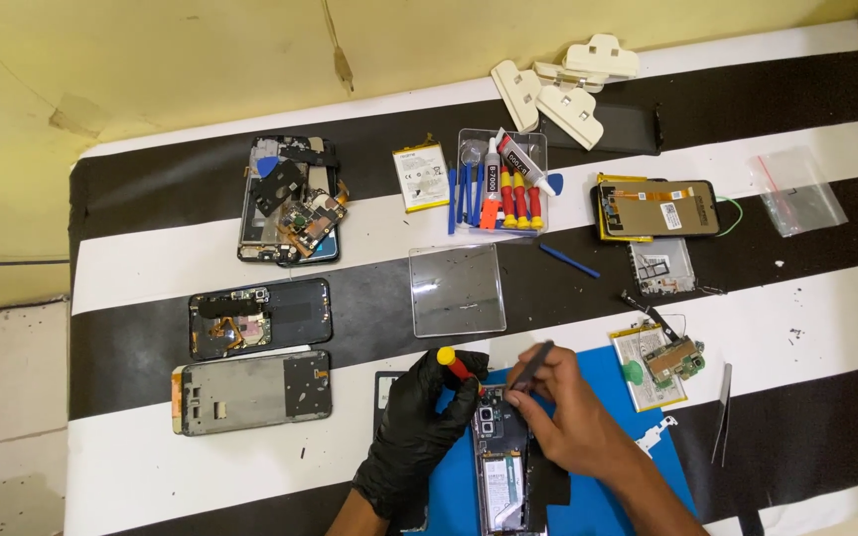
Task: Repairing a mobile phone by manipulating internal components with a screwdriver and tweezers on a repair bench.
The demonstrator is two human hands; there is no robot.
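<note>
Your left grip (417, 422), in a black glove, is closed around a red screwdriver (457, 366) with a yellow cap, shaft angled down toward the open phone (501, 457) lying just below and between both hands. Your bare right grip (560, 409) is pinched shut on a thin dark tool (530, 365), fingers close together near its lower end, the tip seemingly near the phone's camera block; exact contact is too small to tell. Both tools are held short, likely for fine control over small parts.

The phone sits back-off on a blue mat (608, 501), which probably keeps it from sliding and makes tiny screws easy to see. Just right of your right grip lie a small board on a battery (650, 367) and a white bracket (655, 435), set aside within reach; tweezers (723, 412) lie farther right.

Beyond your grips, a clear square lid (457, 290) rests on the striped surface (796, 318), and farther up a tray of tools (501, 184) holds screwdrivers and a glue tube. Left of your left grip are a grey frame (250, 392), another opened phone (260, 318) and a third stripped one (288, 199), laid apart so parts stay sorted. Far up right sit white clamps (563, 84), a screen (657, 208) and a plastic bag (796, 194).
</note>
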